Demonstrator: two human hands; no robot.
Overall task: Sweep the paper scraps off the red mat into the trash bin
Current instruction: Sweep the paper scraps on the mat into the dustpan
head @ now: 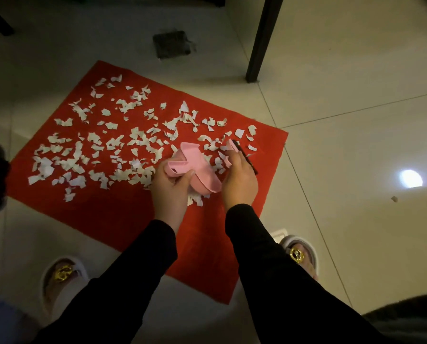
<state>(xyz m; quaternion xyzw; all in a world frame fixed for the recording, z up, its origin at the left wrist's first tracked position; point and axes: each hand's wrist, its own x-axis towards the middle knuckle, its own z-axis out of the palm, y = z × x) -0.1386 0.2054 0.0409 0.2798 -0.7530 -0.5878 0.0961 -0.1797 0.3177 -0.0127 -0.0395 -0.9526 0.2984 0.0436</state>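
Note:
A red mat [113, 214] lies on the tiled floor, its far half strewn with several white paper scraps [95, 145]. My left hand [169, 187] grips the handle of a small pink dustpan [197, 170] held just above the mat's right part. My right hand [239, 180] grips a small pink brush with dark bristles [242, 155] right beside the dustpan, bristles among the scraps at the mat's right edge. A few scraps lie under the dustpan. No trash bin is in view.
A dark table leg [262, 40] stands beyond the mat at the right. A floor drain [172, 44] sits behind the mat. My slippered feet [61, 276] flank the mat's near corner. One stray scrap [394, 199] lies on the tiles to the right.

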